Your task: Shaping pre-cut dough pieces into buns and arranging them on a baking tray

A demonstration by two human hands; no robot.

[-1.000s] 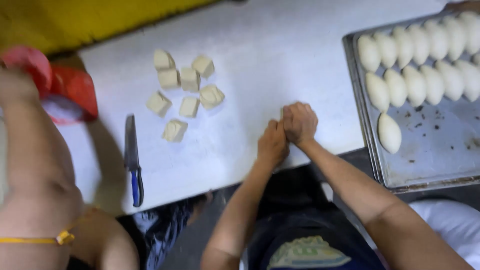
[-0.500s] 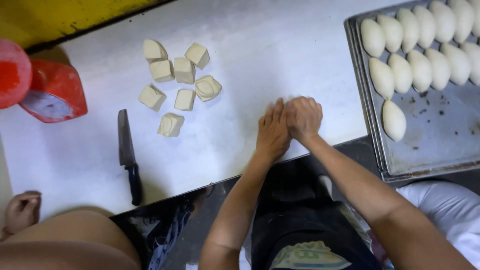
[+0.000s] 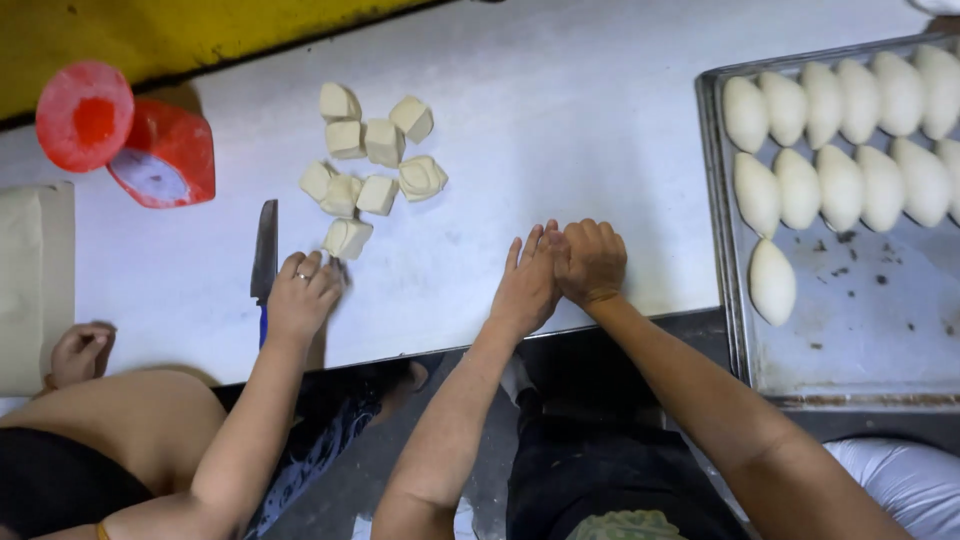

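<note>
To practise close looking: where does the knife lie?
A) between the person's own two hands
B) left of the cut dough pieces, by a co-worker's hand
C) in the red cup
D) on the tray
B: the knife lies on the table beside the co-worker's hand, left of the dough pieces.

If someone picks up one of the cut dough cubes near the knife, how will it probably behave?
The dough cube probably dents under fingers: its edges look rounded and slumped. With flat faces, it should not roll when pushed. It may stick slightly to the white table, though the surface looks floury.
</note>
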